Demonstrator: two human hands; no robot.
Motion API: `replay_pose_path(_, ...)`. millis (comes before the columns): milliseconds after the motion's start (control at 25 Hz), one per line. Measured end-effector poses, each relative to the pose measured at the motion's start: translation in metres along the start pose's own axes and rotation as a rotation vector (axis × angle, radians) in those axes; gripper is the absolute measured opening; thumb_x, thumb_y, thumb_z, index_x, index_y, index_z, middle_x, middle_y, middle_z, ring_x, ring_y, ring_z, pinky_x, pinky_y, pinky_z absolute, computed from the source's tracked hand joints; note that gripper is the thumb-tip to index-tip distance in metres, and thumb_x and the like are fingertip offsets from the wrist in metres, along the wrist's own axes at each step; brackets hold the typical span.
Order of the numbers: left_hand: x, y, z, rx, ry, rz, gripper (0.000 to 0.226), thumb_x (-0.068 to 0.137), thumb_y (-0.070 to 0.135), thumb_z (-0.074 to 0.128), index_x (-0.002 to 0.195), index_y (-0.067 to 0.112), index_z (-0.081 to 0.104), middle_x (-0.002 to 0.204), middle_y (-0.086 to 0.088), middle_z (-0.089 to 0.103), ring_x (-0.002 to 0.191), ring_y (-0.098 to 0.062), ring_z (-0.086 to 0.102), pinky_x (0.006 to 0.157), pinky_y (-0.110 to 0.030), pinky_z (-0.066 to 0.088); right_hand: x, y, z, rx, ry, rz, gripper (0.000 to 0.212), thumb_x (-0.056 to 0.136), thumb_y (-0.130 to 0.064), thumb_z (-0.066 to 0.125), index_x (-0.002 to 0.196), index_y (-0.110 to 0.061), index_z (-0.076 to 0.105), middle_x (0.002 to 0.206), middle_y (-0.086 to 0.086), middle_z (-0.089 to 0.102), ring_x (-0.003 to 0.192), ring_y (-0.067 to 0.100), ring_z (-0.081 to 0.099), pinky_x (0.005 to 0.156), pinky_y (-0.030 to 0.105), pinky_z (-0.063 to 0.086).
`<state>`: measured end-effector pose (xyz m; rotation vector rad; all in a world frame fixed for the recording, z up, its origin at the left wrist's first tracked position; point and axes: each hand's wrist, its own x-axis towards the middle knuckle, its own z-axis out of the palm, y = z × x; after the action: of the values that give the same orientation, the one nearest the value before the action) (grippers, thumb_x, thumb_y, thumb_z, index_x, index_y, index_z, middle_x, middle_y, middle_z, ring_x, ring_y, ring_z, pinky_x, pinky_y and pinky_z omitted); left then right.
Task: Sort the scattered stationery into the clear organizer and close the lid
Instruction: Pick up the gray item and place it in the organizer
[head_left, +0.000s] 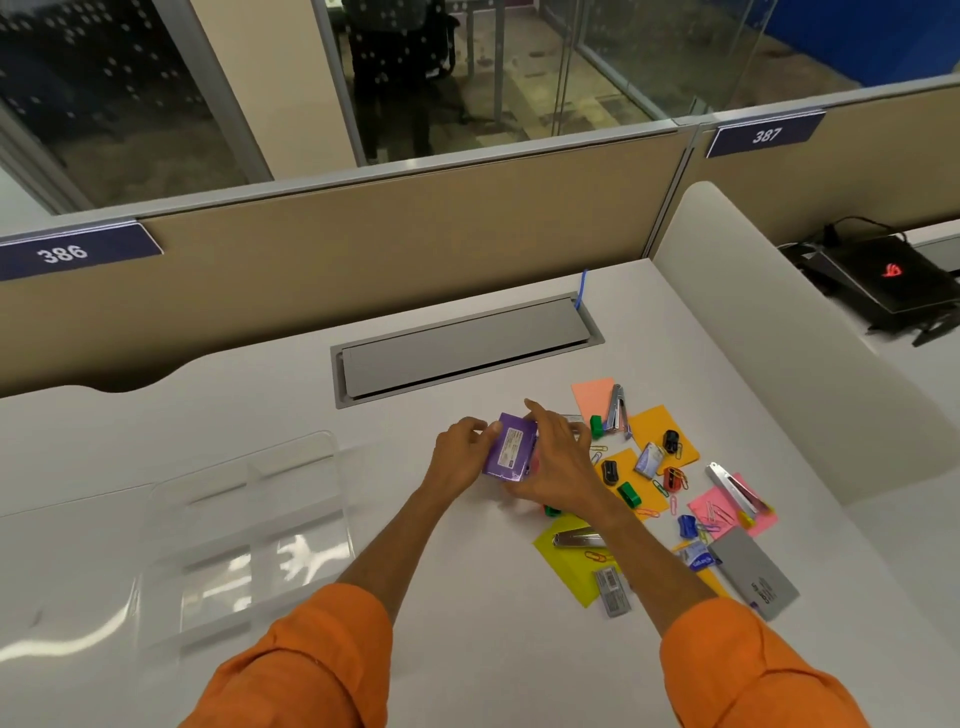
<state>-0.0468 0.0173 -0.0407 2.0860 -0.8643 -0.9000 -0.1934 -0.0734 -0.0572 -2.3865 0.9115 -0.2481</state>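
Gripping the purple box (510, 451) between them, left hand (461, 453) and right hand (557, 464) clamp its sides

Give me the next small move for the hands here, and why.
Probably carry the purple box left and set it into a compartment of the clear organizer. The left hand and right hand both grip the box, the organizer looks open and empty at the left, and the other stationery lies scattered at the right.

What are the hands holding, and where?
A purple box: the left hand pinches its left end, the right hand grips its right side.
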Motion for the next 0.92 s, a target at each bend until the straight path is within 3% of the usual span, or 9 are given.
replay_pose_path(200,-0.013,0.011,0.001,-0.244,-0.084,-0.105,0.052,0.083,0.029,0.075,0.125,0.003,0.056,0.11,-0.015,0.07,0.091,-0.024,0.072,0.077,-0.037,0.061,-0.019,-0.008,-0.019,-0.023,0.027,-0.011,0.111,0.062,-0.066,0.072,0.148,-0.024,0.015,0.142,-0.005,0.043,0.132,0.013,0.038,0.114,0.047,0.015)
replay_pose_path(360,-0.035,0.021,0.009,-0.249,-0.091,-0.047,0.043,0.08,0.023,0.079,0.115,0.005,0.061,0.107,-0.014,0.07,0.088,-0.02,0.071,0.068,-0.024,0.06,-0.047,-0.011,-0.034,-0.011,0.068,-0.051,0.111,0.061,-0.068,0.072,0.147,-0.026,0.016,0.141,-0.006,0.041,0.131,0.014,0.038,0.112,0.05,0.024)
replay_pose_path(480,-0.05,0.032,0.021,-0.258,-0.065,-0.033,0.041,0.08,0.023,0.078,0.114,0.007,0.061,0.106,-0.01,0.069,0.089,-0.019,0.07,0.063,-0.019,0.056,-0.072,-0.009,-0.051,-0.012,0.067,-0.036,0.114,0.061,-0.067,0.075,0.148,-0.025,0.014,0.148,-0.004,0.033,0.138,0.016,0.029,0.115,0.051,0.019)
replay_pose_path(600,-0.061,0.038,0.034,-0.26,-0.027,-0.061,0.044,0.081,0.025,0.077,0.117,0.008,0.058,0.107,-0.008,0.067,0.095,-0.022,0.068,0.066,-0.022,0.056,-0.092,0.012,-0.069,-0.027,0.097,0.082,0.116,0.059,-0.066,0.077,0.149,-0.024,0.016,0.149,-0.001,0.03,0.141,0.019,0.024,0.113,0.051,0.015)
replay_pose_path(800,-0.076,0.048,0.052,-0.289,-0.026,-0.072,0.044,0.081,0.023,0.077,0.117,0.008,0.058,0.109,-0.011,0.068,0.096,-0.024,0.069,0.069,-0.028,0.058,-0.144,0.088,-0.099,-0.104,0.205,0.379,0.098,0.07,-0.056,0.076,0.147,-0.02,0.027,0.147,0.002,0.039,0.137,0.025,0.031,0.108,0.048,0.023)
replay_pose_path(920,-0.081,0.051,0.061,-0.303,-0.028,-0.073,0.045,0.08,0.022,0.078,0.118,0.007,0.059,0.111,-0.014,0.069,0.095,-0.025,0.07,0.075,-0.034,0.06,-0.183,0.127,-0.108,-0.098,0.235,0.57,0.09,0.066,-0.05,0.081,0.14,-0.021,0.037,0.134,0.004,0.05,0.126,0.026,0.042,0.099,0.042,0.031)
